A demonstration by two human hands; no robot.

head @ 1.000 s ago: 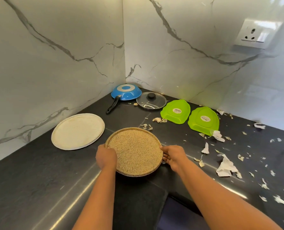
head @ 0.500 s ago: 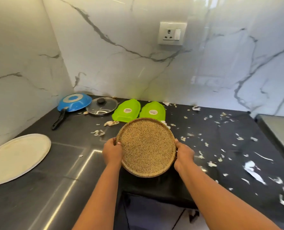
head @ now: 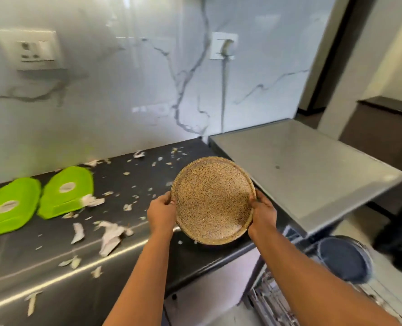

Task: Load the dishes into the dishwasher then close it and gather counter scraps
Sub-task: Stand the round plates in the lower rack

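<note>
Nothing here can be read. The two green dishes (head: 66,192) at the left of the frame each carry a pale oval sticker (head: 67,187), but whatever is printed on them is blurred past reading.

Home kitchen: marble backsplash (head: 124,102), dark counter (head: 54,267), dishwasher rack (head: 270,300).

Both hands (head: 161,212) have carried the speckled plate (head: 212,200) rightward off the counter (head: 54,255).
</note>
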